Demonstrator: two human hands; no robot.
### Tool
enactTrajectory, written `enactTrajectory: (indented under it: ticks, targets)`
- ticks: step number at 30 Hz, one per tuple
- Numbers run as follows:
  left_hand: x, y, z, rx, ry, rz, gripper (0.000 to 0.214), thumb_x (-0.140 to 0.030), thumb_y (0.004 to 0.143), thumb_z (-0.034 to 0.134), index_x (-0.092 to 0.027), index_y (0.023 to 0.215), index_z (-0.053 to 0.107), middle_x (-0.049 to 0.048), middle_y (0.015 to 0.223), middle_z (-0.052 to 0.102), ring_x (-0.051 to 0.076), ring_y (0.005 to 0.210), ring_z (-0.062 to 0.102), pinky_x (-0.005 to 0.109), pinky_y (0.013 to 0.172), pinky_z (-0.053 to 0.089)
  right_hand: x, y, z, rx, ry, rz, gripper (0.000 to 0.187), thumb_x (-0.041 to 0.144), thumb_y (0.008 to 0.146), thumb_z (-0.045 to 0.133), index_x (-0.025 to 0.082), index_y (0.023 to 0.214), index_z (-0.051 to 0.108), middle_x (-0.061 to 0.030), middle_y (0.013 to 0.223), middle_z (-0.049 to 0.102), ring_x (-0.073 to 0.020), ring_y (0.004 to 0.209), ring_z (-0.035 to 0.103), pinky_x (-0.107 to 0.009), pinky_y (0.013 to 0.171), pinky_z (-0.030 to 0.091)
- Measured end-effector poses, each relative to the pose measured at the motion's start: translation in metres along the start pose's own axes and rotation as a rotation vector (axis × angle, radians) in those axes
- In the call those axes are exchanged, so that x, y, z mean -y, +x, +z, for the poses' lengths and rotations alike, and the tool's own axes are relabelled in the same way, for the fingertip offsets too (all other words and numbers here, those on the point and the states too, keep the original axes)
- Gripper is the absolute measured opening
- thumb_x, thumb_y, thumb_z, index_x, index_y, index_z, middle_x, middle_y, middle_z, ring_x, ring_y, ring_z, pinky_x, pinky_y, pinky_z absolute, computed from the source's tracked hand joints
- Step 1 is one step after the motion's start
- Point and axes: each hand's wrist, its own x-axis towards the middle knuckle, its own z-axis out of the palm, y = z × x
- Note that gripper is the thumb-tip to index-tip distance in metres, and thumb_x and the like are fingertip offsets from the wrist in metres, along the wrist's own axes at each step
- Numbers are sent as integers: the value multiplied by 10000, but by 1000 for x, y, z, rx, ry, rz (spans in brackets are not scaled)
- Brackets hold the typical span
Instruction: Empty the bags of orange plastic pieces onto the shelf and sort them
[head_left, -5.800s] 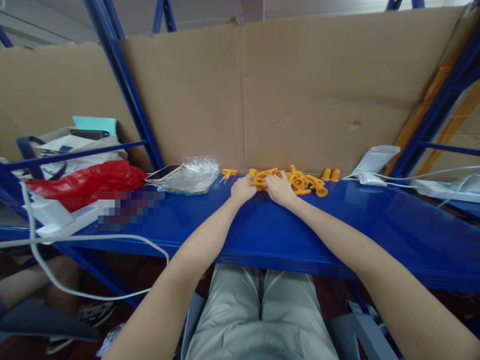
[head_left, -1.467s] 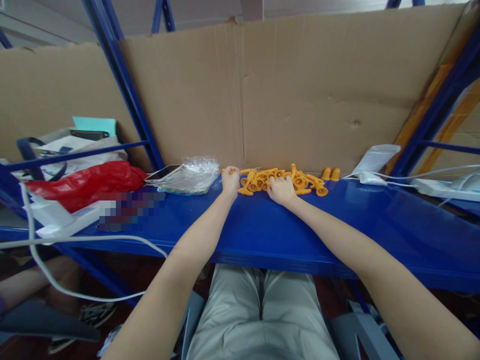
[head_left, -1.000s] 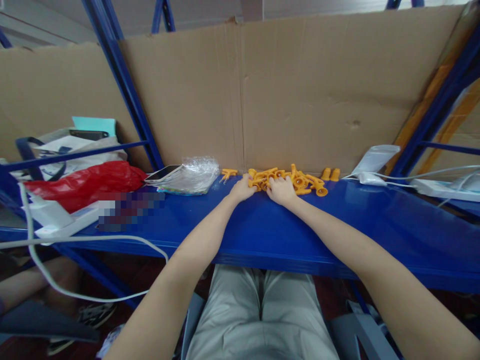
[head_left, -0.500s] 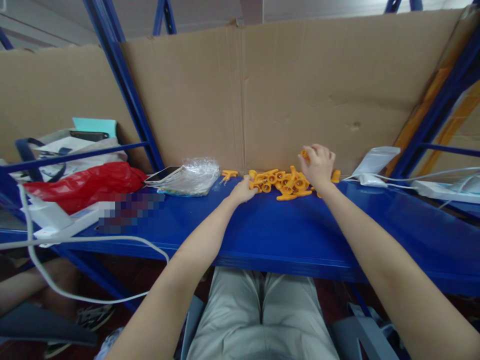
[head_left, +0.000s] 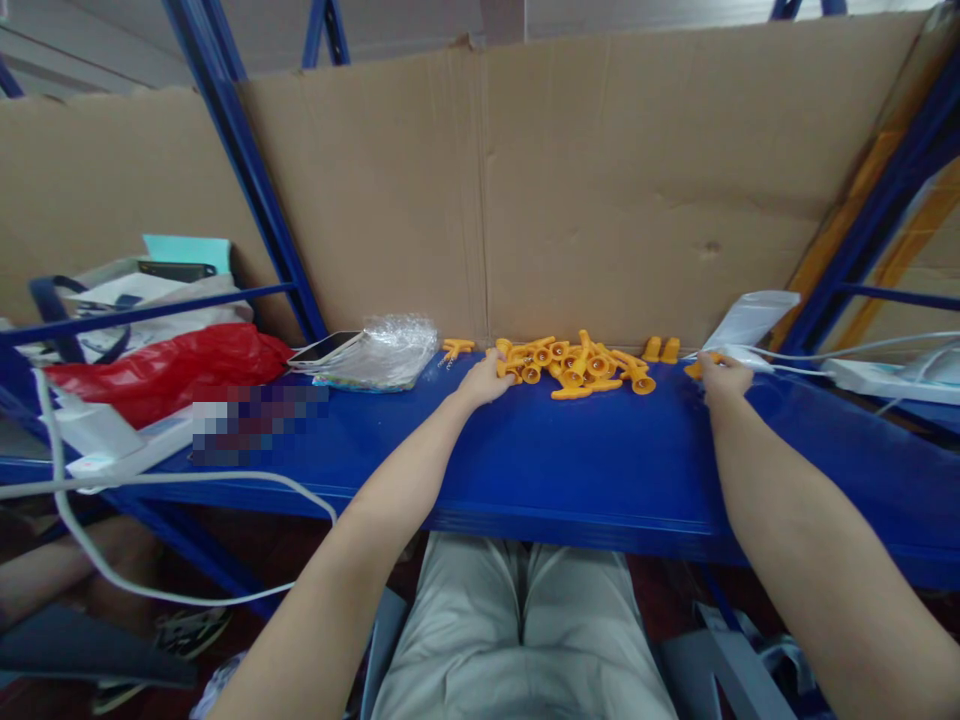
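A pile of orange T-shaped plastic pieces with round, cup-like ends (head_left: 574,370) lies along the back of the blue shelf (head_left: 570,460). At the pile's left end, my left hand (head_left: 484,380) has its fingers closed on one orange plastic piece (head_left: 504,348). My right hand (head_left: 729,380) is right of the pile, low over the shelf, closed around another orange plastic piece (head_left: 693,370) that it partly hides. Between that hand and the pile stand two small orange pieces (head_left: 661,350), upright side by side. Several orange pieces with thin metallic tips (head_left: 457,348) lie left of my left hand.
Cardboard (head_left: 585,180) walls off the back. To the left are a clear plastic bag (head_left: 397,355), a phone (head_left: 330,348), a red bag (head_left: 180,375) and a white cable (head_left: 187,478). White cables and a white adapter (head_left: 750,358) lie at the right. Another person's leg shows lower left.
My right hand has moved right and down from above the pile, carrying an orange piece. The two upright orange pieces are now uncovered. My left hand has barely moved.
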Motion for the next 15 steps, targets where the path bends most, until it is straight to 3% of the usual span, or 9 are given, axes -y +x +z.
enactTrajectory:
  ticks: [5, 9, 15]
  targets:
    - [2, 0, 0, -15, -30, 10, 259, -249, 798, 669, -235, 1014, 527, 25, 754, 676, 206, 694, 676, 276, 664, 496, -1, 4, 11, 107, -105, -123, 417, 300, 791, 674, 108, 1160, 696, -151, 1040, 731, -298, 951, 693, -379, 809, 556]
    - [0, -1, 0, -20, -30, 14, 260, -241, 790, 669, -233, 1012, 534, 24, 739, 673, 201, 670, 668, 274, 654, 493, 0, 2, 16, 206, -80, -149, 492, 213, 770, 697, 75, 1240, 644, -174, 1091, 720, -251, 944, 707, -297, 775, 558]
    - [-4, -2, -2, -45, -66, -9, 289, -210, 752, 697, -227, 1004, 556, 10, 715, 661, 176, 621, 651, 252, 629, 489, 1, 2, 24, 389, -139, -234, 487, 107, 838, 531, 55, 1319, 586, -194, 1186, 683, -229, 1061, 677, -309, 862, 524]
